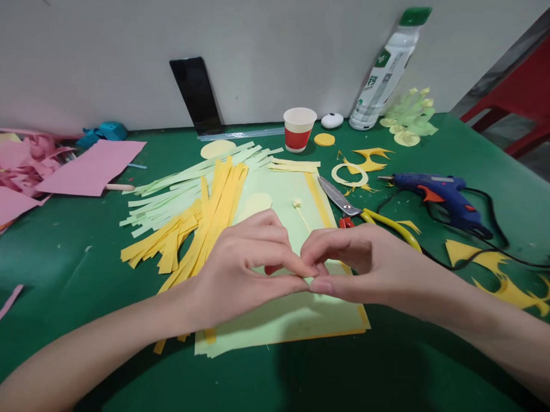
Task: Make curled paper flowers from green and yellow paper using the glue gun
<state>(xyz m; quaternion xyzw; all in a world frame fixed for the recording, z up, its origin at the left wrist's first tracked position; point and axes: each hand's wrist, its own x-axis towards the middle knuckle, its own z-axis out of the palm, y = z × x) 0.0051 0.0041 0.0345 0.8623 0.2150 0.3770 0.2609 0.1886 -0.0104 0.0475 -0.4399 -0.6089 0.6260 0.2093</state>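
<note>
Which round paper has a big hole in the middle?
The pale ring by the tip of the scissors; the other rounds, like the yellow disc beside the cup, are solid.

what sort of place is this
Probably a craft table, at home or in a small workshop; the pictures can't settle which. The glue gun, scissors and cut paper strips on the green tabletop point that way.
</note>
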